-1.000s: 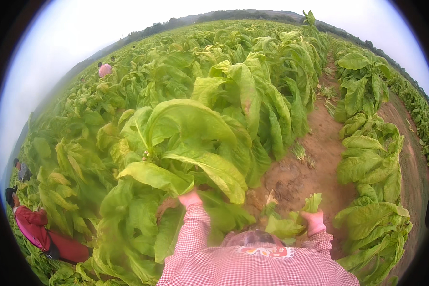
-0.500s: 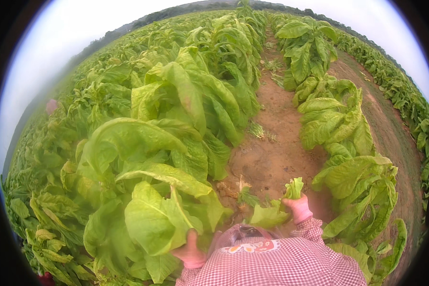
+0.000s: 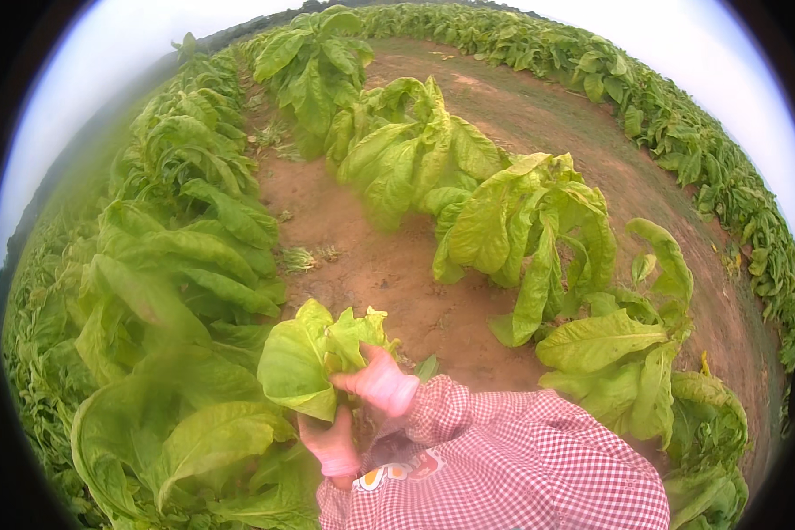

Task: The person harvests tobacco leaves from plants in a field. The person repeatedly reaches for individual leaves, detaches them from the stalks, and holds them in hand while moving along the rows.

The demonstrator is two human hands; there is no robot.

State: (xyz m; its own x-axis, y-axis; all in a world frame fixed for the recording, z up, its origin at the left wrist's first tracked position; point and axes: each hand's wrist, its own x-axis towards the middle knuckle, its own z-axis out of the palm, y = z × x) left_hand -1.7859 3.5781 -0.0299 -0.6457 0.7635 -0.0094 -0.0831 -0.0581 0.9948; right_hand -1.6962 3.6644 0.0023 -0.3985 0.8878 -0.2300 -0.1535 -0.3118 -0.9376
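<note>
While pinching a bunch of leaves point(image 3: 314, 358) between left hand point(image 3: 331, 444) and right hand point(image 3: 380, 382), held chest-high, plant row point(image 3: 495, 221) at one o'clock.

Bare soil path point(image 3: 389, 274) ahead (leafy plants point(image 3: 177, 265) crowding both sides)

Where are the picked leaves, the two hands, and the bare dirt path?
Leaves point(image 3: 309, 358): head view, broad leaf face.
Left hand point(image 3: 331, 446): head view, glove back.
Right hand point(image 3: 382, 382): head view, glove knuckles.
Dirt path point(image 3: 389, 274): head view, bare soil.
</note>
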